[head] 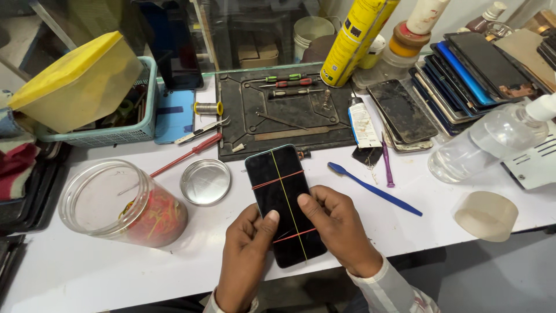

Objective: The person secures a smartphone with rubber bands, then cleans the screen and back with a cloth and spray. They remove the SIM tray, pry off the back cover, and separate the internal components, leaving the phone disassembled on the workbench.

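You get bright, even light from above; the white table (87,272) shows only soft shadows under your hands. Glare streaks the glass (255,29) at the far side and the jar (116,203) on the left. Edges bow outward; focus is sharp throughout.

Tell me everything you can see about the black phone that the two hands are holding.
The phone is a slim black slab with a dark, glossy screen, lying face up over the white table edge. Two red rubber bands cross it and one yellow band runs lengthwise. The left hand and right hand grip its lower half, thumbs on the screen.
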